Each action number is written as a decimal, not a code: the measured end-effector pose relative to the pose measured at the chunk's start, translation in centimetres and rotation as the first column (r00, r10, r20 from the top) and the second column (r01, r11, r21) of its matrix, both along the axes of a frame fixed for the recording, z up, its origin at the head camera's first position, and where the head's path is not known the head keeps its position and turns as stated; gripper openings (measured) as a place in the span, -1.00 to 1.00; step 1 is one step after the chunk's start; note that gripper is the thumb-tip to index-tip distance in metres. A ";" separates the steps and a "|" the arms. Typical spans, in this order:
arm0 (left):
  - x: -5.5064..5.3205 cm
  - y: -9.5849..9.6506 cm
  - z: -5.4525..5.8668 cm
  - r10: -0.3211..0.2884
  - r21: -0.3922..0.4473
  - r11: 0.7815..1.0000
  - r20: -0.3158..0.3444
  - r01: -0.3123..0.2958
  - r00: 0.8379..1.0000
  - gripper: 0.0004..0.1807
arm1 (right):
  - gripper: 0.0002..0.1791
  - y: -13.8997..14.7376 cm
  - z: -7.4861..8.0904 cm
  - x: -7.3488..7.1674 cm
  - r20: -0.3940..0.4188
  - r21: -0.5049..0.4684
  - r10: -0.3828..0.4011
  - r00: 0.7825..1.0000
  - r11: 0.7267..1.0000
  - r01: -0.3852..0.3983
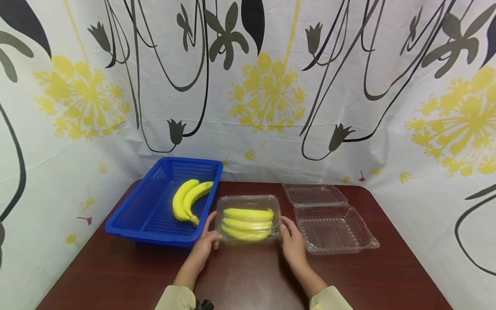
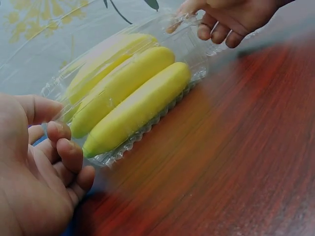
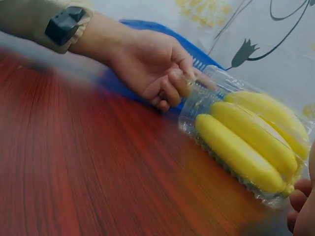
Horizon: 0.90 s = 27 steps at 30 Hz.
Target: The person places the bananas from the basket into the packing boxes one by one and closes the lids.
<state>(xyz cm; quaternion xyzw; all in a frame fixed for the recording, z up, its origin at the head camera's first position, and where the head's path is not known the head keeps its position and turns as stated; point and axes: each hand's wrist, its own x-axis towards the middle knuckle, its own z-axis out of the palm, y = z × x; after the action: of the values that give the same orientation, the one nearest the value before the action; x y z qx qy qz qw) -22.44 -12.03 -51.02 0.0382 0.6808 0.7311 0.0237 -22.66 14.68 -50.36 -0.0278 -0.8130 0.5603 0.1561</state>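
Observation:
A clear plastic clamshell container with its lid down is in front of me, yellow bananas lying side by side inside. My left hand pinches its left end between thumb and fingers, seen closely in the left wrist view. On the opposite end, my right hand grips the edge, thumb toward me; only part of this hand shows in the right wrist view. Whether the container's base touches the table cannot be told.
To the left stands a blue plastic basket holding a bunch of bananas. A second clear container lies at the right with its lid folded back. Behind the dark red table hangs a patterned white cloth.

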 end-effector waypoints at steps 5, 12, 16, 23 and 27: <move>-0.2 0.0 0.2 -0.002 0.008 1.000 0.012 0.002 1.000 -0.18 | -0.66 -0.1 0.1 -0.3 0.008 -0.108 0.084 0.996 0.991 -0.082; -0.3 0.2 0.5 -0.011 0.025 1.000 0.025 0.010 1.000 -0.17 | -0.63 -0.8 2.6 1.0 0.044 -0.221 0.103 0.994 0.971 -0.091; -0.2 0.4 0.5 0.004 0.046 0.999 0.013 -0.005 1.000 -0.16 | -0.63 -0.8 1.2 0.2 0.034 -0.222 0.074 0.997 0.973 -0.065; -0.4 0.6 0.6 0.015 0.027 1.000 0.003 -0.015 1.000 -0.17 | -0.66 -0.8 -0.7 -1.0 0.024 -0.206 -0.002 1.000 0.979 0.007; -0.6 0.7 0.8 0.026 0.002 1.000 -0.019 -0.026 0.999 -0.20 | -0.69 -0.6 -0.6 -1.3 0.048 -0.254 0.000 0.999 0.967 0.012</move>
<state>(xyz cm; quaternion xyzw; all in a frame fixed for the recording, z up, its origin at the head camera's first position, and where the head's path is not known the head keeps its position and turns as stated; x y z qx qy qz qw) -23.00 -11.32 -50.24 0.0363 0.6808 0.7316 0.0076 -23.94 14.10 -50.97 -0.0635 -0.7379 0.6585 0.1336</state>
